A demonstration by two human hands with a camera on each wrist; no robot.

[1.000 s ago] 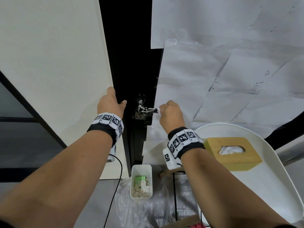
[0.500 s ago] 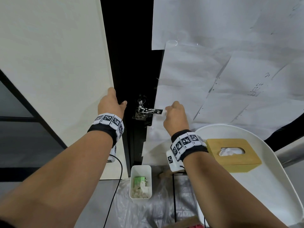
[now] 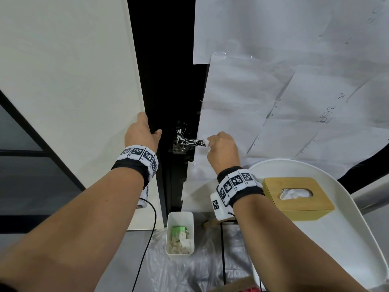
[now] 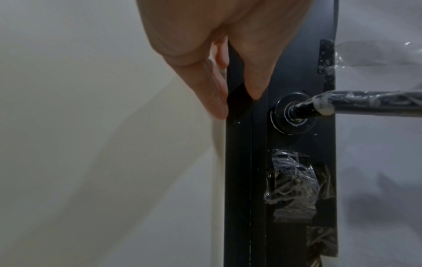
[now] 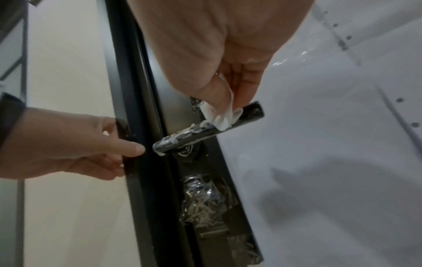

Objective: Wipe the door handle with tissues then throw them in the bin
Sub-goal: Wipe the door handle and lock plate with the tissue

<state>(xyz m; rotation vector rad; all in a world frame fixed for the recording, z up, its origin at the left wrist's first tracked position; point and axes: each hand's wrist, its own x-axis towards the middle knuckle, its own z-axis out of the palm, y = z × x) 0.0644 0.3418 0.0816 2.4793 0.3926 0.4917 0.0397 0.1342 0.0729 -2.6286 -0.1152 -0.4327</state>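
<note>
The black door handle [image 3: 188, 142] [image 4: 370, 103] [image 5: 182, 140] is a lever streaked with white smears. My right hand [image 3: 208, 142] [image 5: 228, 108] pinches a small white tissue [image 3: 207, 143] [image 5: 222, 118] against the lever near its free end; a clean black tip sticks out past the tissue. My left hand [image 3: 150, 128] [image 4: 239, 104] [image 5: 128, 153] holds the black door edge [image 4: 242, 162] left of the handle, thumb on the front, fingers tucked behind the edge. A small white bin [image 3: 180, 217] stands on the floor below the handle, with crumpled tissues and something green inside.
A wooden tissue box [image 3: 273, 186] with a tissue poking out sits on a white round table [image 3: 347, 239] at the right. Paper sheets [image 3: 273, 91] cover the door panel. Plastic-taped lock [image 4: 294, 182] sits under the handle. Clear plastic [image 3: 189, 270] lies on the floor.
My right hand has slid the tissue a little to the right along the lever, baring more of the smeared bar. The left hand has stayed on the door edge.
</note>
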